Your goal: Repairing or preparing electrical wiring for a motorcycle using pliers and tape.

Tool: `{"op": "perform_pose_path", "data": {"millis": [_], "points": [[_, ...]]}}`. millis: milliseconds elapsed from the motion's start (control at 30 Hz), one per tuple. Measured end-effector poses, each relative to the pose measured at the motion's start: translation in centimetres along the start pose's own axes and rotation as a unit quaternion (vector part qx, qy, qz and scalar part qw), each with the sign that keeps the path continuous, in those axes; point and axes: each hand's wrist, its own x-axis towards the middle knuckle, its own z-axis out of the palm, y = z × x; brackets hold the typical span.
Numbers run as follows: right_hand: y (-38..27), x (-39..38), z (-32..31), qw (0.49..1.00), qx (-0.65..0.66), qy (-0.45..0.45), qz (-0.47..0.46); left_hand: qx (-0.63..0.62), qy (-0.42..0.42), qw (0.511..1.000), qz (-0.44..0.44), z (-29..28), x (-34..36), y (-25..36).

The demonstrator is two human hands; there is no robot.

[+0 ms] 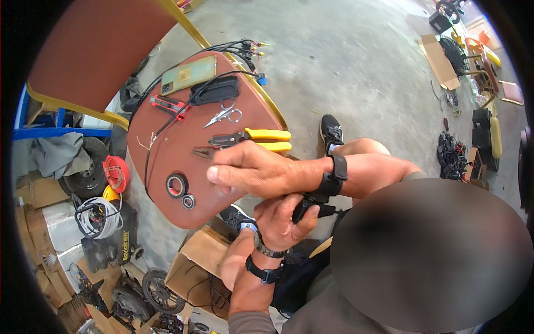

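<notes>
My right hand (250,172) hangs loosely bent over the chair seat (167,211), with nothing visible in it. Below its strapped wrist, my left hand (283,222) grips a black device (306,209). Near my right fingers lie yellow-handled pliers (267,134), a second pliers-like tool (203,151) partly hidden, a black tape roll (177,185) and a metal bearing (188,201). Farther back on the seat are scissors (227,114), a red cutter (169,107), a phone (188,75), a black pouch (216,91) and black cables (161,125).
A brown chair back (94,55) rises at upper left. Cardboard boxes (189,259), wheels (158,289), a red helmet (115,172) and coiled hose (94,217) clutter the left and bottom. Cables (450,156), parts and chairs (489,78) line the right. My feet (331,131) flank the chair.
</notes>
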Motion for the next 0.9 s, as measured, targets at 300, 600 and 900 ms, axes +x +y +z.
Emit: {"op": "perform_pose_path", "data": {"millis": [300,600,900], "points": [[0.9,-0.8,0.2,0.998,-0.033,-0.041,-0.028,-0.095,-0.063,0.993,0.018,0.6,-0.8,-0.1],[0.7,-0.8,-0.1,0.996,-0.042,-0.072,0.002,-0.007,-0.045,0.999,-0.002,0.2,-1.5,1.1],[1.7,-0.9,0.3,0.998,-0.043,-0.041,-0.016,-0.018,-0.103,0.994,0.03,-0.1,-1.3,0.6]]}}
